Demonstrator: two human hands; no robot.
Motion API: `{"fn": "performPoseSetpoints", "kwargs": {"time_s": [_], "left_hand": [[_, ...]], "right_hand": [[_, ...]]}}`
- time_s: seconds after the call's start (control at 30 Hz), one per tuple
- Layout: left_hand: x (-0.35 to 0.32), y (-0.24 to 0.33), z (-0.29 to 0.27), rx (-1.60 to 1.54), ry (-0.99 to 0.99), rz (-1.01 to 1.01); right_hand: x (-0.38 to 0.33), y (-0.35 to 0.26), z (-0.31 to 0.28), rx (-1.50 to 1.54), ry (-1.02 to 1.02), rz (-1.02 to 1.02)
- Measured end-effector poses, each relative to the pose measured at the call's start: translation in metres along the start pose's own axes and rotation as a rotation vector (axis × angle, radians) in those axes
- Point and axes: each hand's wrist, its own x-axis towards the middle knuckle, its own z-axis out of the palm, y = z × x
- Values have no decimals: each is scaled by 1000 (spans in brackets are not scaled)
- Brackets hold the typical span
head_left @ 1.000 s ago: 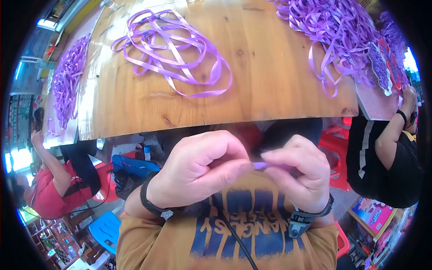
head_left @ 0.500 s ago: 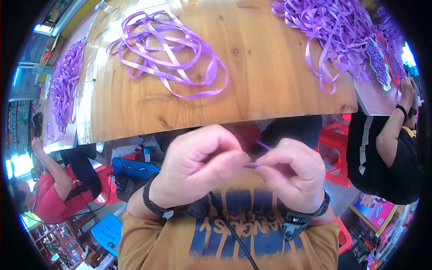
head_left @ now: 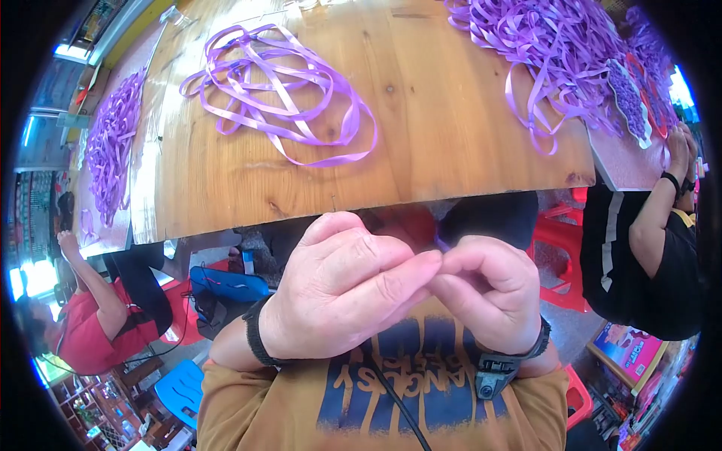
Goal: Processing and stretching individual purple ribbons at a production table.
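Note:
My left hand [head_left: 350,289] and my right hand [head_left: 489,293] meet in front of my chest, just off the table's near edge. Both are closed in a pinch, fingertips touching. A purple ribbon [head_left: 441,239] shows as a short bit above the right fingertips; the part between the fingers is hidden. On the wooden table [head_left: 429,135] beyond, a loose coil of purple ribbon loops [head_left: 301,135] lies left of centre. A big tangled heap of purple ribbons [head_left: 549,60] is at the far right.
Another pile of purple ribbons [head_left: 113,150] lies on the left side table. A tray of small purple pieces [head_left: 630,105] sits at the right, by a red-rimmed one. People sit left [head_left: 94,316] and right [head_left: 647,263]. Red stools [head_left: 560,248] and a blue stool [head_left: 180,391] stand below.
My left fingers have come forward over the right fingertips, covering the purple bit seen between them before. The ribbons on the table look unmoved.

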Motion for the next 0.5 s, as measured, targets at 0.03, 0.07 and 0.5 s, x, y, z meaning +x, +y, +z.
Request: {"fn": "performPoseSetpoints", "kwargs": {"time_s": [0.03, 0.07, 0.5], "left_hand": [[0, 0, 0, 15, 7, 4], [1, 1, 1, 16, 6, 7], [-3, 3, -12, -745, -175, -510]], "right_hand": [[0, 0, 0, 6, -3, 3], [-1, 0, 0, 6, -1, 1], [-1, 7, -8, -13, -102, -43]]}}
